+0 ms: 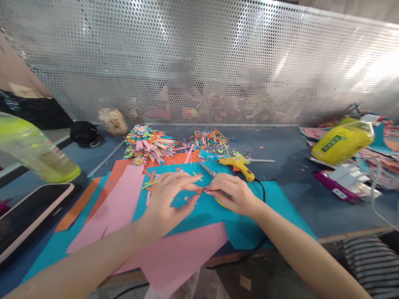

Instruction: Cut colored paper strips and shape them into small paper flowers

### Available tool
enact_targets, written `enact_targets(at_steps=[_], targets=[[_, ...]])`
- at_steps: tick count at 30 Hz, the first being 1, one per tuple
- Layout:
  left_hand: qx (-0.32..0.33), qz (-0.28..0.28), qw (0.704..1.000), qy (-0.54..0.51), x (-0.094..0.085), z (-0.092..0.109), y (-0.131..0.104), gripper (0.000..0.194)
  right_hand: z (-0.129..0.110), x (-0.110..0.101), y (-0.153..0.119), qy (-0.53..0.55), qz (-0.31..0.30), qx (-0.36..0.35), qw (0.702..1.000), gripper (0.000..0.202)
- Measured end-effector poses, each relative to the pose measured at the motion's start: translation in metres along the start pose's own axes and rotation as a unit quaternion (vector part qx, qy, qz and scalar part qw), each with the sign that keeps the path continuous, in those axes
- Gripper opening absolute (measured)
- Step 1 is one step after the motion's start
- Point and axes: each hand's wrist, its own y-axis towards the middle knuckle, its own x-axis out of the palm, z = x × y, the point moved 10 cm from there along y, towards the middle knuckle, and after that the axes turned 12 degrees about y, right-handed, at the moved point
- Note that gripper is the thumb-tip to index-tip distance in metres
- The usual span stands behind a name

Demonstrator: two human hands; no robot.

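Observation:
My left hand (170, 201) and my right hand (232, 193) meet over a blue paper sheet (187, 220). Their fingertips pinch a small pink and orange paper piece (205, 191) between them. Scissors (207, 169) lie by my right hand, their handles partly hidden under it. Just behind is a yellow glue gun (238, 164) on its side. Short cut strips (151, 182) are scattered beside my left hand. A pink sheet (187, 253) overlaps the table's front edge.
A paper-strip bundle (148, 143) and shreds (208, 141) lie at the back. A phone (31, 216) and green bottle (34, 149) stand left; a yellow bottle (341, 143) and purple box (338, 185) are right. A perforated metal panel (212, 50) rises behind.

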Motion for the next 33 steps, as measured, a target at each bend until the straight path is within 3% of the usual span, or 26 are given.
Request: enact_targets(at_steps=[7,11,15,20,24,29,31,33], targets=[[-0.049,-0.004,0.998,-0.043,0.001,-0.006,0.001,0.01,0.006,-0.001,0.0,0.031,0.019,0.031,0.999,0.007],[-0.11,-0.067,0.983,-0.128,0.013,-0.016,-0.002,0.018,0.009,-0.001,0.001,0.047,0.024,0.046,0.998,0.006],[-0.181,-0.121,0.945,-0.245,0.028,-0.027,-0.005,0.038,0.017,-0.003,-0.001,0.049,0.04,0.08,0.995,0.006],[-0.282,-0.151,0.853,-0.413,0.049,-0.039,-0.014,0.05,0.026,-0.003,-0.002,0.069,0.052,0.126,0.988,0.008],[-0.305,-0.161,0.826,-0.446,0.06,-0.046,-0.018,0.053,0.034,-0.004,-0.003,0.073,0.059,0.172,0.981,0.01],[-0.299,-0.173,0.841,-0.417,0.067,-0.053,-0.02,0.047,0.04,-0.006,-0.004,0.089,0.063,0.194,0.975,0.011],[-0.276,-0.145,0.871,-0.38,0.058,-0.053,-0.015,0.042,0.04,-0.007,-0.005,0.087,0.063,0.191,0.976,0.012],[-0.246,-0.09,0.919,-0.295,0.04,-0.054,-0.009,0.036,0.041,-0.008,-0.005,0.077,0.064,0.189,0.977,0.013]])
